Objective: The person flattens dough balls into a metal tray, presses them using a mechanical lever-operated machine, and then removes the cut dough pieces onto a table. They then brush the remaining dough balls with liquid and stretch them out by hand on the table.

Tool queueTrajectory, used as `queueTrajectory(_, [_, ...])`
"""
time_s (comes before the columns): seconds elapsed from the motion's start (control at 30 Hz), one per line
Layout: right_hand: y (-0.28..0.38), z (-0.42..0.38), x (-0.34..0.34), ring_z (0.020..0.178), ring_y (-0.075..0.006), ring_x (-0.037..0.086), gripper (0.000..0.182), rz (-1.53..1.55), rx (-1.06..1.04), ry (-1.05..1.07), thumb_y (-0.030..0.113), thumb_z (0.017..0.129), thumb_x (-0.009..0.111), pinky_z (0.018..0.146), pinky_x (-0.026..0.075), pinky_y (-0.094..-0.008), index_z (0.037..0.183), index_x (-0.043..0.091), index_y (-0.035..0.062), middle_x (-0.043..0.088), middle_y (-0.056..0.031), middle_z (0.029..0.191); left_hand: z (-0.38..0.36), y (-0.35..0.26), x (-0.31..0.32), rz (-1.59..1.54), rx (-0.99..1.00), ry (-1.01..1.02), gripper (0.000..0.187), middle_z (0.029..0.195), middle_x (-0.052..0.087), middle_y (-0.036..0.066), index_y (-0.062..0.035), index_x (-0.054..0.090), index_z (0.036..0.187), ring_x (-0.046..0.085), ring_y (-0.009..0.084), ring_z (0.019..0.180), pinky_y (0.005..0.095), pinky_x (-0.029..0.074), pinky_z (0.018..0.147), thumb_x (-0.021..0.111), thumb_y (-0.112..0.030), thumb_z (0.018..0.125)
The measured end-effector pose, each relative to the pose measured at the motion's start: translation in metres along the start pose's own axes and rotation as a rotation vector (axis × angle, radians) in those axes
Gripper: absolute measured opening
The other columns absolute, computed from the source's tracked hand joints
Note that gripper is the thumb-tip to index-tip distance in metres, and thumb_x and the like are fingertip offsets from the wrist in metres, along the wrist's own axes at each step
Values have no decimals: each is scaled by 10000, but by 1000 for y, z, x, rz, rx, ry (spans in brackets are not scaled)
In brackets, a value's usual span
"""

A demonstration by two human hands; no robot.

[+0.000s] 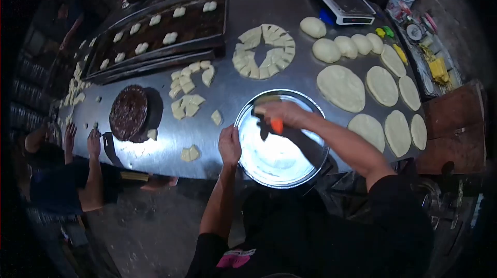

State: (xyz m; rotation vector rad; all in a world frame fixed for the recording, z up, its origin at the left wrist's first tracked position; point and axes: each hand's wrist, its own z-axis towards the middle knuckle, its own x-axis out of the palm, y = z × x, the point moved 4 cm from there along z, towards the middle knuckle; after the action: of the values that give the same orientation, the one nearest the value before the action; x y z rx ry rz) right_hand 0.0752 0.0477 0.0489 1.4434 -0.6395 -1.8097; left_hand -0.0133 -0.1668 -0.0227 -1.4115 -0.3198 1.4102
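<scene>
A large round metal pan with a shiny bottom stands at the front edge of the metal table. My left hand is closed on its left rim. Over the inside of the pan, my right hand is closed round a small tool with an orange part and a dark end; its kind is blurred. Behind the pan lies a ring of cut dough wedges. Flattened dough ovals are spread to its right, and loose dough pieces to its left.
Dark baking trays with small dough pieces stand at the back left, near a dark brown filled bowl. Dough balls and a digital scale are at the back right. Co-workers' hands work at the left edge.
</scene>
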Motion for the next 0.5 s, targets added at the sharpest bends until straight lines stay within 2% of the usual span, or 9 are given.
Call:
queueTrajectory(0.07, [-21, -42, -2, 896, -255, 605, 327, -384, -244, -97, 197, 911, 544, 836, 486, -325, 1220, 609, 110, 624, -85, 991, 0, 6, -2, -10, -59, -19, 262, 918, 633, 205, 6, 655, 1057, 599, 360, 872, 421, 467, 797, 494, -177, 960])
queueTrajectory(0.13, [-1, -113, -24, 927, -148, 643, 238, 763, 914, -337, 186, 864, 628, 815, 500, -252, 1044, 650, 31, 667, -50, 1052, 1, -3, -5, -21, -95, -36, 253, 868, 633, 194, -3, 673, 1019, 604, 354, 834, 428, 474, 758, 503, -180, 957])
queueTrajectory(0.2, [45, -164, -6, 880, -129, 650, 273, 644, 924, -372, 162, 855, 627, 769, 518, -247, 1102, 631, 46, 672, -38, 999, -1, -4, 5, -26, -45, -65, 247, 848, 637, 188, -3, 679, 997, 608, 354, 811, 432, 477, 738, 525, -189, 944])
queueTrajectory(0.27, [93, -167, 23, 1030, -256, 638, 261, -97, 880, 284, 148, 841, 652, 906, 506, -298, 1102, 643, 138, 644, -99, 1143, 0, -8, 11, -49, -30, -60, 238, 835, 640, 184, -5, 684, 969, 613, 354, 803, 436, 480, 731, 545, -196, 932])
queueTrajectory(0.3, [99, -187, 38, 1194, -261, 560, 249, -47, 101, 260, 138, 874, 607, 1019, 449, -299, 1122, 627, 141, 553, -122, 1310, 0, -6, 16, -97, -64, -49, 234, 848, 643, 185, -9, 686, 961, 620, 355, 808, 434, 485, 731, 556, -201, 927])
queueTrajectory(0.37, [95, -159, 64, 1278, -290, 480, 334, -103, -227, 450, 144, 903, 569, 1101, 365, -339, 1233, 547, 103, 459, -160, 1396, 2, -12, 21, -145, -80, -13, 235, 872, 652, 173, -17, 690, 966, 627, 348, 835, 421, 493, 756, 565, -212, 927])
queueTrajectory(0.4, [54, -125, 100, 1213, -278, 525, 402, 54, 314, 700, 196, 895, 593, 1017, 435, -344, 1279, 513, 109, 503, -142, 1338, 2, -11, 21, -150, -67, 8, 238, 878, 654, 167, -17, 691, 969, 629, 346, 840, 416, 495, 763, 566, -216, 928])
queueTrajectory(0.47, [30, -63, 64, 1095, -171, 580, 458, -202, -136, 317, 214, 889, 624, 866, 491, -310, 1303, 493, 66, 602, -95, 1165, 4, -6, 24, -114, -30, 36, 247, 893, 653, 174, -16, 687, 1003, 631, 342, 850, 404, 497, 759, 555, -214, 938])
queueTrajectory(0.5, [8, -41, 43, 1044, -166, 600, 415, 84, 329, 375, 184, 885, 622, 859, 496, -304, 1265, 522, 50, 620, -87, 1110, 5, -4, 20, -111, -36, 44, 249, 894, 650, 183, -14, 683, 1016, 631, 345, 852, 406, 494, 757, 549, -211, 941])
